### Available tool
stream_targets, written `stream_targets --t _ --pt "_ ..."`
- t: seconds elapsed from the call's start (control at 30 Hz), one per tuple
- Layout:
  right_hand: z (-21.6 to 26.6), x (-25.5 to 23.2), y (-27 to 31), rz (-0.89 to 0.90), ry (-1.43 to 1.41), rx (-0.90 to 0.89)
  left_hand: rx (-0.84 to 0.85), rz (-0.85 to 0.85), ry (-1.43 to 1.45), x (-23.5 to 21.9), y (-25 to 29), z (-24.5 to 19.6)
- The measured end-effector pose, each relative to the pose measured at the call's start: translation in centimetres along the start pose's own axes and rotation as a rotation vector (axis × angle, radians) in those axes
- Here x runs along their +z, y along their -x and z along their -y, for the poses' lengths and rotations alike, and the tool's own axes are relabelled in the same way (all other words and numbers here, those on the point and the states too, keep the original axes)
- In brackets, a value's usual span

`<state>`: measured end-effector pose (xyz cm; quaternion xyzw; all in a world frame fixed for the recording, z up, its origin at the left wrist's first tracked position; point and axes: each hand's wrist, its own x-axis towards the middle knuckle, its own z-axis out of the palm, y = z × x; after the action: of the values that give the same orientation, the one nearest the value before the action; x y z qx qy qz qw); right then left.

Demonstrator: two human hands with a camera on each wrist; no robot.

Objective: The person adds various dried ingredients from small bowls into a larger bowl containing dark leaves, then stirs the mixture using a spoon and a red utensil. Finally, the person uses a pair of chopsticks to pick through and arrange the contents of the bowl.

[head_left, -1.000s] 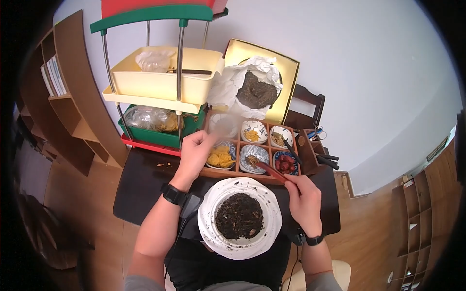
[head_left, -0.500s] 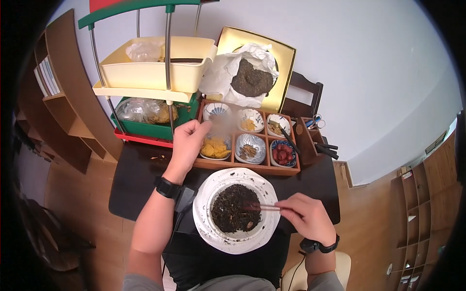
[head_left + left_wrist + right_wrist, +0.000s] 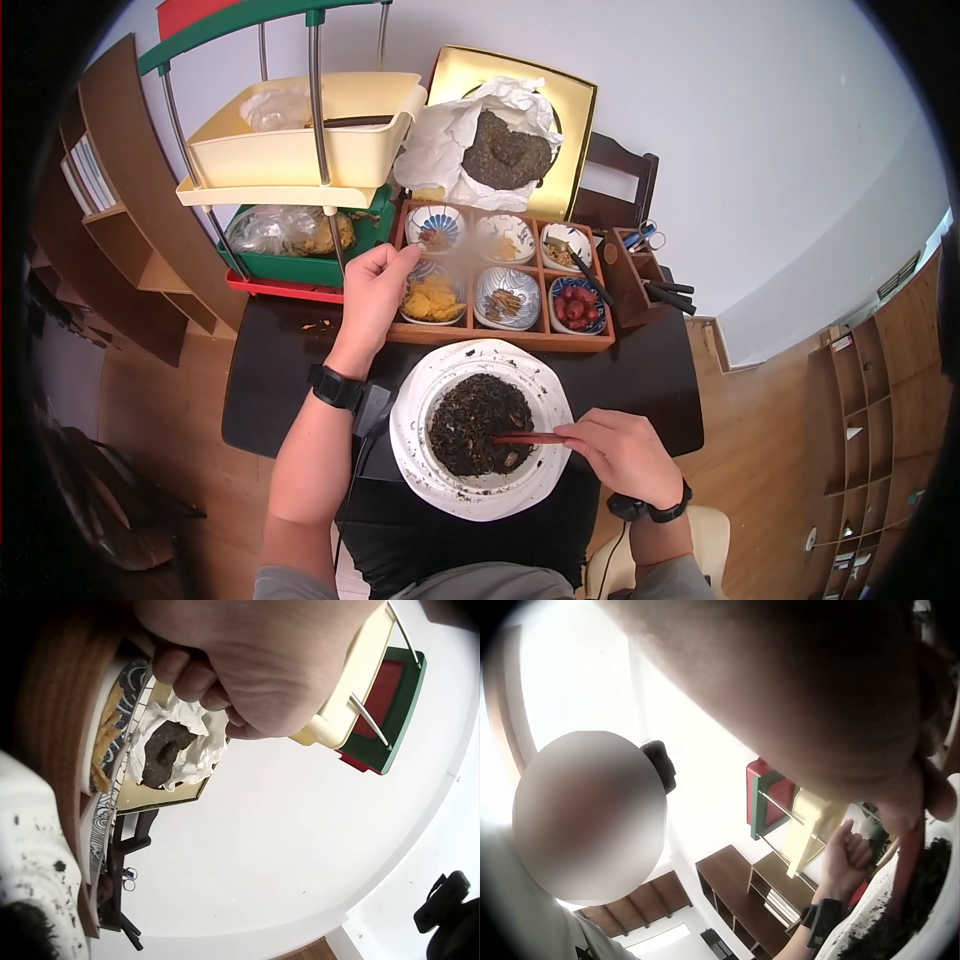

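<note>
In the head view my right hand (image 3: 625, 455) pinches reddish-brown wooden tweezers (image 3: 530, 438), their tips touching the dark dried leaves (image 3: 470, 415) in a white bowl (image 3: 410, 465). The right wrist view shows the tweezers (image 3: 907, 877) below the fingertips. My left hand (image 3: 375, 300) is raised, fingers curled, at the left of a divided wooden box (image 3: 520, 339); it appears to grip the edge of a thin clear cover, seen as a hazy patch over the small dishes. The left wrist view shows my left hand (image 3: 255, 660) and the cover's thin edge beside the dishes.
Left of the box stands a tiered rack with a cream tray (image 3: 255, 160) and a green tray (image 3: 290, 272). Behind lies a gold box (image 3: 565, 110) with a dark leaf cake (image 3: 505, 152) in white paper. Scissors (image 3: 655, 238) stand at the right.
My right hand has moved the tweezers from the middle front dish down to the leaves in the white bowl. My left hand stays raised by the box; the view has shifted slightly.
</note>
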<state>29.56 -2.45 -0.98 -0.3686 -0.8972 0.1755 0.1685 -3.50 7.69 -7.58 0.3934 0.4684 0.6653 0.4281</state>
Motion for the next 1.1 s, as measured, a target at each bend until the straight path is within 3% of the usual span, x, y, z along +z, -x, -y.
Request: stream_targets --t 0.27,0.57,1.1 --pt "0.5 -1.1 0.0 -0.087 -0.006 0.006 0.001 -0.001 0.001 0.0 -0.1 0.1" --pt "0.4 -0.2 0.1 0.016 -0.008 0.025 0.018 -0.001 0.001 0.0 -0.1 0.2" --pt "1.0 0.0 0.0 -0.033 0.089 -0.051 0.002 -0.011 -0.009 -0.1 -0.1 -0.1"
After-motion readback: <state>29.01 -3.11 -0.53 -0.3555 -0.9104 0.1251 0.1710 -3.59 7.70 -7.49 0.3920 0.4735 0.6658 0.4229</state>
